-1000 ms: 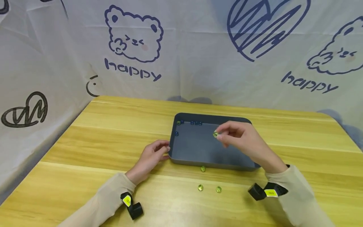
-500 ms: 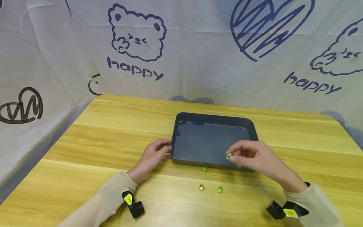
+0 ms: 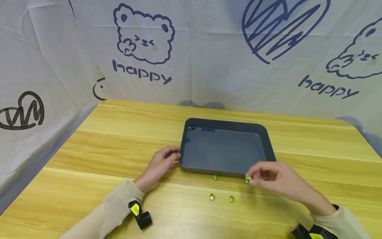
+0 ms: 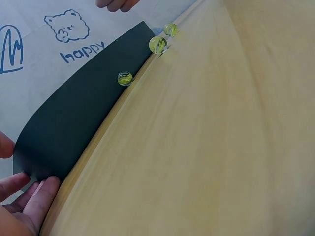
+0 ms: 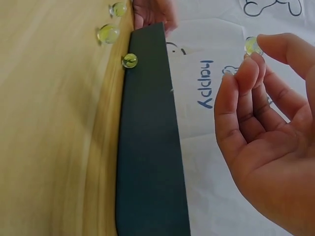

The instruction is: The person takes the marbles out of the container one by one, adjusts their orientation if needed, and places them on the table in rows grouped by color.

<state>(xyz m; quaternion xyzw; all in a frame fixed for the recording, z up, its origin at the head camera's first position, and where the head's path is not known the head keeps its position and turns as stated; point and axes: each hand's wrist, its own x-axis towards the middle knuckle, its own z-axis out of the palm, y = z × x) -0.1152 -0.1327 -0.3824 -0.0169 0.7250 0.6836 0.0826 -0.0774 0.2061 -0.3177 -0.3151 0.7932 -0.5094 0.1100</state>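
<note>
My right hand pinches a clear marble with yellow-green swirls between thumb and fingertips, by the front right corner of a dark grey tray. In the right wrist view the same marble sits at the fingertips, the other fingers loosely bent. The fingertips of my left hand rest against the tray's left side, near its front corner. Close to the tray's front wall lies one yellow-green marble. Two more, a left marble and a right marble, lie nearer on the wooden table.
Inside the tray, several dark blue marbles and one yellow-green marble lie along the back and left walls. A white cloth with drawings hangs behind the wooden table.
My right hand has moved right and toward me, from above the tray's middle to its front right corner, still pinching the marble. My left hand stays at the tray's side.
</note>
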